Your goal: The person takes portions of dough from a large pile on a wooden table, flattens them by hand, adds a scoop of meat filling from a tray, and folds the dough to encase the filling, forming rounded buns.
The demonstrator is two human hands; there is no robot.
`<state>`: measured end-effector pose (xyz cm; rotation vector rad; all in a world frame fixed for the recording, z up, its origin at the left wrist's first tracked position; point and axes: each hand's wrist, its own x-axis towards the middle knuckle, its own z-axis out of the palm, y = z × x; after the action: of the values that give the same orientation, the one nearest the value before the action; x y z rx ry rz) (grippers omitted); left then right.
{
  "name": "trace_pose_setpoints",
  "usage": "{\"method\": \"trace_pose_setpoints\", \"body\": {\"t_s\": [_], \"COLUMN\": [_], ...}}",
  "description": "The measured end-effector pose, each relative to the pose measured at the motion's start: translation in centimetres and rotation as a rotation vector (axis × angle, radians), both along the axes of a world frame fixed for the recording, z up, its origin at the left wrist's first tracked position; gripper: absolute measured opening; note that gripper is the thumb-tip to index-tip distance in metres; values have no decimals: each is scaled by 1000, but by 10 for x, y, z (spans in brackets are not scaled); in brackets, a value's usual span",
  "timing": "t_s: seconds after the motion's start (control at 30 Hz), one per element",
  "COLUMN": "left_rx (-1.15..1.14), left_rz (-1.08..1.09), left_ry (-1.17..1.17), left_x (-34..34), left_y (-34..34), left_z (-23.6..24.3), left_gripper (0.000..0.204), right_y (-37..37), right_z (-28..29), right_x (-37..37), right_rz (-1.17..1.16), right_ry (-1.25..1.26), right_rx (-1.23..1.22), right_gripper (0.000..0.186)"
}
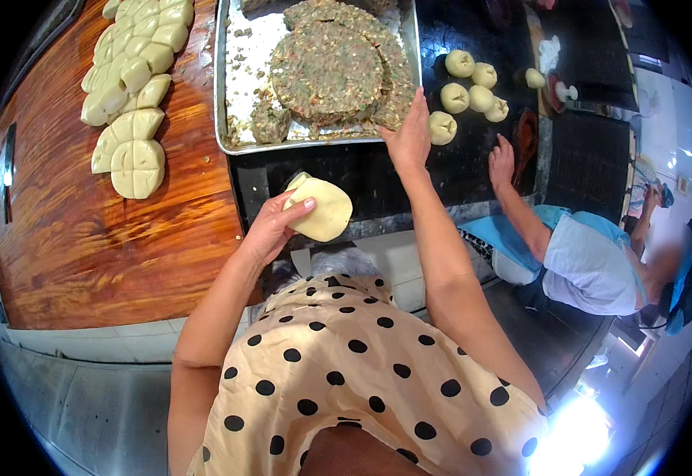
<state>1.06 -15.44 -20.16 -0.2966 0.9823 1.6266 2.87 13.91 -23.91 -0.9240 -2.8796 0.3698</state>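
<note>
My left hand [265, 230] is closed on a flat, round dough wrapper [326, 210], pinched at its left edge with the thumb on top. It hangs in front of the counter edge, below the tray. My right hand [409, 143] reaches to the near right corner of a metal tray [322, 144], fingers stretched and thumb apart. It touches the corner; whether it grips the rim I cannot tell. In the tray lies a thick, round slab of chopped filling flecked with green [326, 71], with loose crumbs to its left.
On the wooden table [60, 230] at left lie many cut dough pieces [136, 71]. Several round filled buns [455, 97] sit on the black counter [346, 178] right of the tray. At the right stands a co-worker in blue and white [584, 262], one hand [502, 163] over the counter.
</note>
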Motion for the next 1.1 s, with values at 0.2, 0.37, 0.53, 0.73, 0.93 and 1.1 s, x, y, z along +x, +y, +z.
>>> {"method": "trace_pose_setpoints", "body": {"t_s": [0.2,0.37,0.53,0.73,0.93,1.1], "left_rx": [-28,18,62,129,121,86], "left_rz": [0,23,-15,48,126,90], "left_ry": [-3,-29,-27,-3,-27,-14], "left_x": [-11,-11,-16,-15,-13,-19], "left_y": [-5,-8,-4,-9,-27,-28], "left_z": [-3,-8,2,8,1,4], "left_gripper": [44,45,43,39,40,44], "right_y": [8,4,-15,-33,-17,8], "right_z": [13,9,-6,-12,-3,3], "right_x": [-2,-5,-35,-40,-40,-39], "right_rz": [-42,-304,-504,-577,-550,-471], "right_ry": [-88,-24,-135,-73,-180,-280], "right_rx": [-195,-334,-209,-34,-165,-288], "right_gripper": [114,121,111,101,110,121]}}
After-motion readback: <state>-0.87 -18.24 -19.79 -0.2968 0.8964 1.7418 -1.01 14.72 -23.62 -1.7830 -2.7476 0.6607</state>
